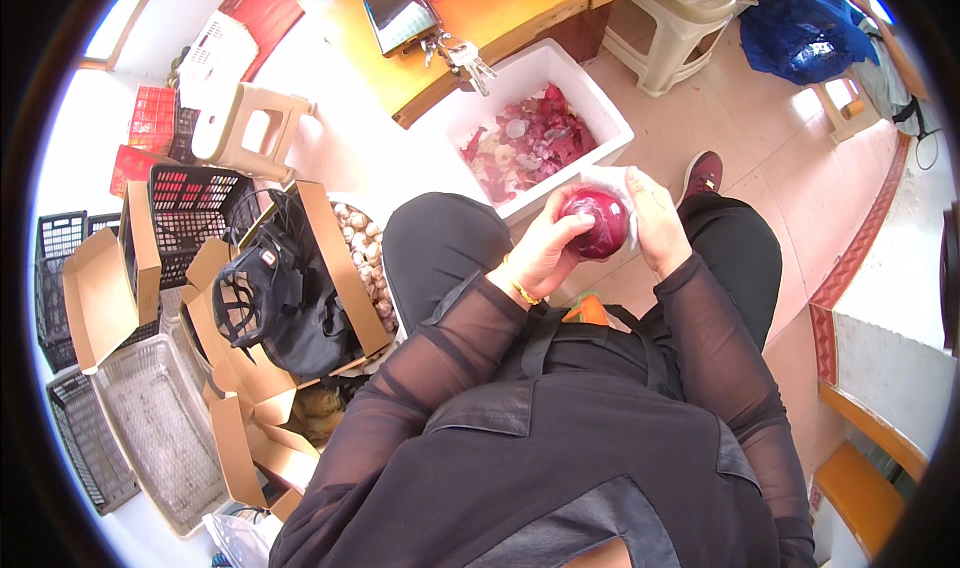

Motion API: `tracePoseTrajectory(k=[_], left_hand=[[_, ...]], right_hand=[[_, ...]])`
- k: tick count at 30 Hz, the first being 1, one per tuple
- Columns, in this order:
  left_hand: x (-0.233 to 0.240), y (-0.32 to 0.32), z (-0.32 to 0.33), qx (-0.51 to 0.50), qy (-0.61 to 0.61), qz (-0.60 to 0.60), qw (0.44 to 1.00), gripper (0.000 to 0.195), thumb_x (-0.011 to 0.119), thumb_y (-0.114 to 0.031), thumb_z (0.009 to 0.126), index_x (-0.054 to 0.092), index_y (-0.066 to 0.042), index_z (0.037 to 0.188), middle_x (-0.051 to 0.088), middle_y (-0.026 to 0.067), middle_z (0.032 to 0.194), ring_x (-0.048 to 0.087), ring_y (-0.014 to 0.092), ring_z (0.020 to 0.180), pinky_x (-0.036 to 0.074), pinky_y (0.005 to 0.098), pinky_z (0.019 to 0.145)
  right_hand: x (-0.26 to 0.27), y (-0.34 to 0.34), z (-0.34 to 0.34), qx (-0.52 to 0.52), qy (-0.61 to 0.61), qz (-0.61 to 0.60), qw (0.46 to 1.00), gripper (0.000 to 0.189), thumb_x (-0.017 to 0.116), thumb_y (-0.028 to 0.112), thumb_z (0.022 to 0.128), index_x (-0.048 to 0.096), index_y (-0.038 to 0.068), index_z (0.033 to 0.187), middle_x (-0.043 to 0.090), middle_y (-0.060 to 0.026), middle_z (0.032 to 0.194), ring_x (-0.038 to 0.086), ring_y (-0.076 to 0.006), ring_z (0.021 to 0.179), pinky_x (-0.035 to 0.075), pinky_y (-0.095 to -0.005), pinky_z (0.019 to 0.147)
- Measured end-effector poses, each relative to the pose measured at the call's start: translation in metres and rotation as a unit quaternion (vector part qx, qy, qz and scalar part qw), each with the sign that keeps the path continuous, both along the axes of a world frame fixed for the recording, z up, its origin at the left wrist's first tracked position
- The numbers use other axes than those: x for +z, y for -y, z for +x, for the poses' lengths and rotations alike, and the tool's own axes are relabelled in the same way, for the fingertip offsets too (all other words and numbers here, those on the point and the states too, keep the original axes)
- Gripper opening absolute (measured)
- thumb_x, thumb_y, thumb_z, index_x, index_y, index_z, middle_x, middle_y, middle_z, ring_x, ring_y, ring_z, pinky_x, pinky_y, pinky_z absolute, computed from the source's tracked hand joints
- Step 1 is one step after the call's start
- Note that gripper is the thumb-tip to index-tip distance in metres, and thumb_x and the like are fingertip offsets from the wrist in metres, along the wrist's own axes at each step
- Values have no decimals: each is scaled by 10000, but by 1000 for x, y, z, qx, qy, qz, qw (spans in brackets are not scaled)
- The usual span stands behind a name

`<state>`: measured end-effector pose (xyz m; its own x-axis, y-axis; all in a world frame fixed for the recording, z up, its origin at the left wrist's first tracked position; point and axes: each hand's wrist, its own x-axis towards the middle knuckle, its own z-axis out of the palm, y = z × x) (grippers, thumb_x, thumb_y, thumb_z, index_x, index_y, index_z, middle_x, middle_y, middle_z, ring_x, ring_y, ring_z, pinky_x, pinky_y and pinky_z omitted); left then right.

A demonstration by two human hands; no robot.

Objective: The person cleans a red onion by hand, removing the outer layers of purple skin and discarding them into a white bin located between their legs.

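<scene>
A peeled, glossy red onion [609, 227] is held between my hands, above the gap between my knees. My left hand [549, 236] grips its near left side, the thumb lying across the skin. On the far right side, my right hand [657, 221] holds a thin white cloth or sheet [616, 181] against the onion; its exact material is unclear. Just beyond my hands, a white foam box [613, 129] stands on the floor with loose red and pale onion skins [551, 137] inside. Something orange [592, 311] shows at my lap, mostly hidden.
A yellow table [517, 13] bears a phone [401, 13] and keys [466, 62] overhanging its edge. To the left are garlic bulbs [364, 249], a black bag [289, 305], cartons [105, 298], crates [199, 208] and a stool [251, 129]. Another stool [675, 32] stands ahead right; a person's arm [900, 58] shows far right.
</scene>
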<state>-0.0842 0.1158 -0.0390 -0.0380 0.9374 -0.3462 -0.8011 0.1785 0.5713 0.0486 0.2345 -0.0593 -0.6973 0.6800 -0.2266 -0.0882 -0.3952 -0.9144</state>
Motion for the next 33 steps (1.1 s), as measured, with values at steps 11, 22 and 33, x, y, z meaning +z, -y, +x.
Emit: tracePoseTrajectory(k=[11, 22, 33], left_hand=[[0, -7, 0, 68, 160, 6, 985, 491, 595, -354, 916, 436, -99, 1304, 524, 94, 1271, 528, 247, 1154, 459, 460, 967], [-6, -1, -3, 46, 96, -19, 994, 404, 515, -341, 962, 444, -150, 1310, 549, 55, 1247, 532, 205, 1166, 472, 454, 951], [-12, 7, 3, -25, -53, -10, 998, 523, 647, -172, 882, 394, -88, 1332, 535, 65, 1183, 546, 177, 1087, 459, 357, 935]], right_hand=[[17, 32, -14, -68, 18, 63, 996, 390, 388, 268, 1027, 522, 8, 1286, 587, -102, 1216, 554, -172, 1102, 435, -308, 960], [44, 29, -13, 11, 123, 595, 794, 356, 550, 70, 880, 571, 10, 1231, 553, -180, 1270, 514, -344, 1201, 339, -461, 1071], [53, 21, -8, 119, 122, 486, 857, 270, 554, 97, 885, 620, 11, 1132, 629, -178, 1112, 569, -356, 1093, 379, -467, 1039]])
